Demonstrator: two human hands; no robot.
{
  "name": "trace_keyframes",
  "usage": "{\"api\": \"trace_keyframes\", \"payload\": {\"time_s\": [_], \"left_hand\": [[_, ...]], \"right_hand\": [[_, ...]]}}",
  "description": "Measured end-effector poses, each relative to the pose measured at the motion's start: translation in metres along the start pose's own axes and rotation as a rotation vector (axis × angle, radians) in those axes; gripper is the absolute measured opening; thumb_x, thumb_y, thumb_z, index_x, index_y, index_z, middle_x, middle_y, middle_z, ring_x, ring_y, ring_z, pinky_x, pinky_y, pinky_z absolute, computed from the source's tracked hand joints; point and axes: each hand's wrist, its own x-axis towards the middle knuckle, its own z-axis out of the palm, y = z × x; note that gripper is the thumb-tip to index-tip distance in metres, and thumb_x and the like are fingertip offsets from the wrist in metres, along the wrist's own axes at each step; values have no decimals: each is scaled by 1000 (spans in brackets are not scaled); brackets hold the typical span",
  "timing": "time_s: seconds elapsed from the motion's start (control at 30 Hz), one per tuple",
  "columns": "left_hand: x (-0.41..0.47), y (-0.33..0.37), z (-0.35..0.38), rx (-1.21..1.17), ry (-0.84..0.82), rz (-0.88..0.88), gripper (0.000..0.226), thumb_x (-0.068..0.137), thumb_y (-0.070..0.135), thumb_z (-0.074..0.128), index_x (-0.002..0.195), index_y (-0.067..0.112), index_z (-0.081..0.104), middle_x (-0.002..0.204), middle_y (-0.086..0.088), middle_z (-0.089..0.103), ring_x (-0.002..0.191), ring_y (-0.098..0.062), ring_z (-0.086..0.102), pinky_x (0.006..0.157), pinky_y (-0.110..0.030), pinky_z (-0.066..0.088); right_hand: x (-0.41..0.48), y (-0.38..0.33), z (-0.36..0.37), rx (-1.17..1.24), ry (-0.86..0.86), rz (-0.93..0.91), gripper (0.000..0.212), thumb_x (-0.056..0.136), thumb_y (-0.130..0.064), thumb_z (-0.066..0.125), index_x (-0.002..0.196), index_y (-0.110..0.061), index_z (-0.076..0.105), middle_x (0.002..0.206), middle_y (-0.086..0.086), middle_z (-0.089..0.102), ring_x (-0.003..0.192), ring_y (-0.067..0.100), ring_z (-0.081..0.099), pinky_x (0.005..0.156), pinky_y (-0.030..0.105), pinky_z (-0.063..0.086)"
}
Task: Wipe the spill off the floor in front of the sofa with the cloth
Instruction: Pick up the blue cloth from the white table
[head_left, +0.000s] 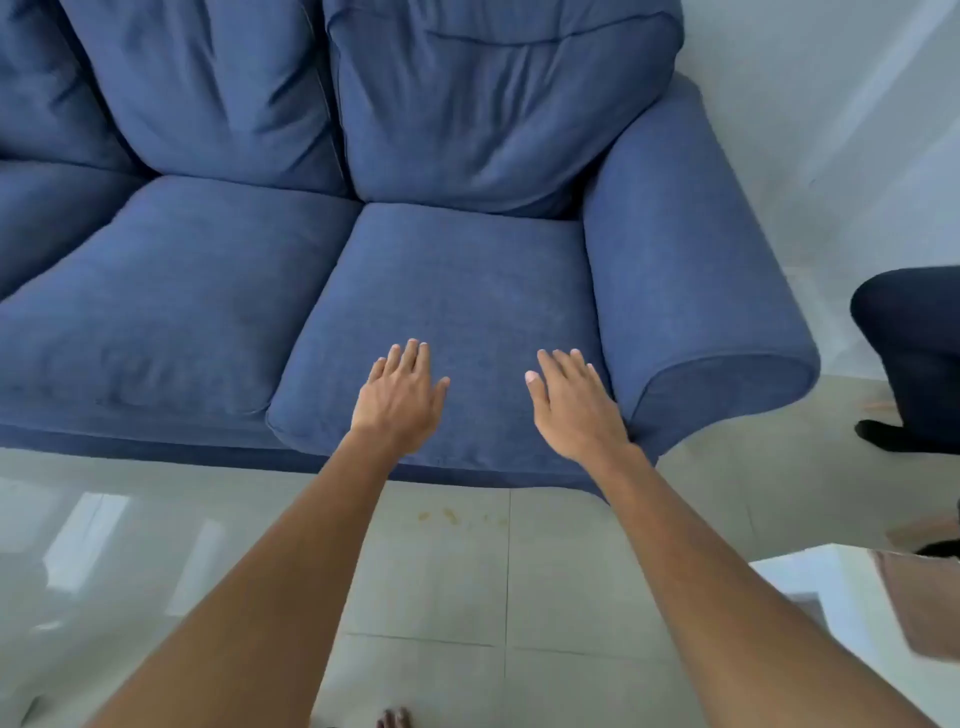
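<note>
A blue fabric sofa (447, 291) fills the upper view. Both my arms are stretched forward over its right seat cushion. My left hand (400, 397) is flat with fingers spread and holds nothing. My right hand (574, 402) is likewise flat and empty, close to the sofa's right armrest (691, 291). A small yellowish spill (452, 515) of faint spots lies on the pale tiled floor (431, 587) just in front of the sofa, between my forearms. A brownish cloth (919, 603) lies on a white surface at the right edge.
Another person's dark-trousered leg and dark sock (914, 364) stand on the floor right of the armrest. The white surface (810, 587) juts in at the lower right. My toes (395, 719) show at the bottom edge. The glossy floor reflects light at the left.
</note>
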Motion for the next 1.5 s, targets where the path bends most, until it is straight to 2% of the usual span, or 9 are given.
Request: {"api": "trace_keyframes", "payload": {"time_s": [0.23,0.4,0.57,0.7,0.8,1.1,1.27,1.4,1.5], "left_hand": [[22,-13,104,49,114,27,62,103,40,22,151,1,19,161,-15,19,151,-28,13,123,-42,14],[24,-21,140,59,254,45,61,102,36,29,149,-2,22,160,-19,20,150,-31,14,122,-43,15],[-7,-26,153,12,228,38,66,102,39,26,150,-4,15,161,-20,13,151,-32,9,123,-43,12],[-50,-30,149,-20,93,95,61,102,39,26,146,-4,24,157,-18,25,147,-32,20,119,-43,20],[-78,-24,142,-32,81,155,48,102,37,28,126,-2,41,134,-15,44,124,-31,41,106,-43,32],[-137,0,138,11,-69,157,62,102,44,23,146,1,27,151,-15,33,144,-37,20,117,-49,17],[-146,42,132,-22,-8,268,49,101,42,28,120,1,44,123,-14,50,122,-36,42,106,-49,33],[-153,103,133,-62,0,367,53,101,42,28,131,-1,41,135,-15,48,128,-34,40,108,-49,33],[-165,167,137,-103,-26,468,50,101,41,29,124,0,45,131,-15,50,127,-34,42,105,-48,34]], "right_hand": [[5,34,114,-63,133,-11,55,105,-34,24,154,-8,20,159,19,27,150,35,15,123,44,12],[5,47,156,-93,256,-54,56,105,-34,25,154,-8,21,159,22,25,150,36,16,124,46,12],[-19,44,174,-73,279,0,56,105,-34,26,154,-7,20,158,23,25,149,38,15,123,47,12],[-65,37,172,-59,213,35,56,105,-36,24,153,-8,22,159,21,24,150,37,13,123,47,10],[-96,41,165,-48,214,83,55,105,-36,25,152,-8,24,158,20,27,149,37,15,122,48,12],[-177,64,125,-33,159,191,54,104,-37,23,149,-8,32,147,18,42,143,38,24,116,48,19],[-225,107,88,-23,220,302,51,102,-39,26,140,-8,42,139,22,49,135,41,36,114,50,26],[-283,156,53,-35,286,408,42,102,-35,28,118,-5,53,124,23,57,121,41,45,106,50,34],[-341,200,33,-71,358,501,44,103,-34,29,132,-6,49,134,21,53,129,39,41,108,48,30]]}}
